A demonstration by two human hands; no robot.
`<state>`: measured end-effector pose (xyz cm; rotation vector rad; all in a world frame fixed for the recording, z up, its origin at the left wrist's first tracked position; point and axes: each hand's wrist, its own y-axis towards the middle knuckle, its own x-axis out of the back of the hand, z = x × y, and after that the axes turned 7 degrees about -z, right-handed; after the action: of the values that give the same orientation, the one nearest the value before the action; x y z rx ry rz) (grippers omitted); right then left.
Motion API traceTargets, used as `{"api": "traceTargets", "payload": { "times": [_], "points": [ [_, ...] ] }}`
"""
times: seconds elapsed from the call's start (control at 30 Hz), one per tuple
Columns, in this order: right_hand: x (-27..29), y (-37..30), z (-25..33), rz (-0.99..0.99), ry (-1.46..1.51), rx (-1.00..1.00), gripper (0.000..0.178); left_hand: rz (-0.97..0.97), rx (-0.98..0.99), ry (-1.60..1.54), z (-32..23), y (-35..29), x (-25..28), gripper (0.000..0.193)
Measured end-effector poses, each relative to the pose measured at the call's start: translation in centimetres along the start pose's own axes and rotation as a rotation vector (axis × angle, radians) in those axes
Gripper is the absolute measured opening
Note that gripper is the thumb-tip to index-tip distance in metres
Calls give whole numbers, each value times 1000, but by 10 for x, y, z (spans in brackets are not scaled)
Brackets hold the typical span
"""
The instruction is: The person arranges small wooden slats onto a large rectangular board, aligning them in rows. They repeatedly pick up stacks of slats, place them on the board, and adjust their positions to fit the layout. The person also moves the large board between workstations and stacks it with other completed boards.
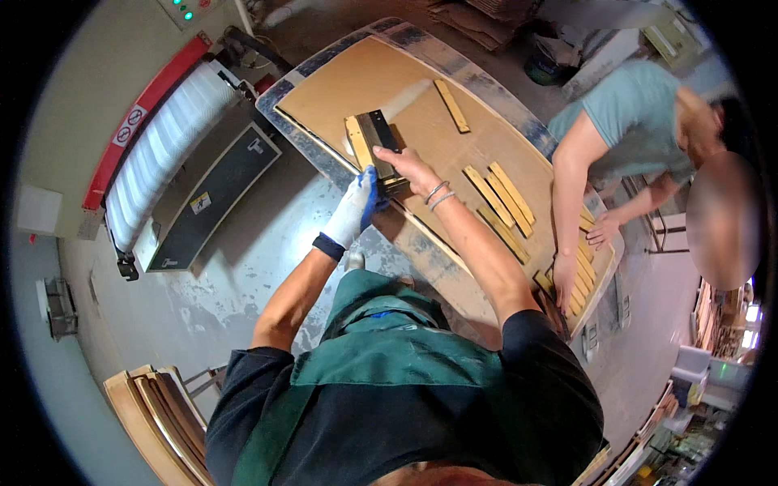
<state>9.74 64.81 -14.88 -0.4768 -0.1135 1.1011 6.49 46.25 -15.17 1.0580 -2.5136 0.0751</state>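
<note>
Over the near left edge of the table, both my hands hold a short stack of wooden strips (356, 136), yellow on one side and dark on the other. My left hand (358, 201), in a white and blue glove, grips its near end from below. Bare, with bracelets at the wrist, my right hand (408, 168) closes on its right side, thumb on top. A single wooden strip (451, 105) lies farther off on the brown board (340, 85). Several more strips (489, 196) lie to the right of my right hand.
At the right end of the table, a co-worker in a teal shirt (632, 109) leans over, hands (565, 271) at a row of strips (582, 279). A machine with a red frame (138, 121) stands at left. Panels (154, 413) lean at lower left.
</note>
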Motion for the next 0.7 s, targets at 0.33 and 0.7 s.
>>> {"api": "traceTargets", "payload": {
  "times": [0.33, 0.7],
  "points": [
    [-3, 90, 44, 151, -397, 48, 57, 462, 319, -280, 8, 81, 77, 47],
    [-3, 119, 97, 248, -937, 151, 86, 537, 845, -1309, 99, 128, 48, 45]
  ]
}}
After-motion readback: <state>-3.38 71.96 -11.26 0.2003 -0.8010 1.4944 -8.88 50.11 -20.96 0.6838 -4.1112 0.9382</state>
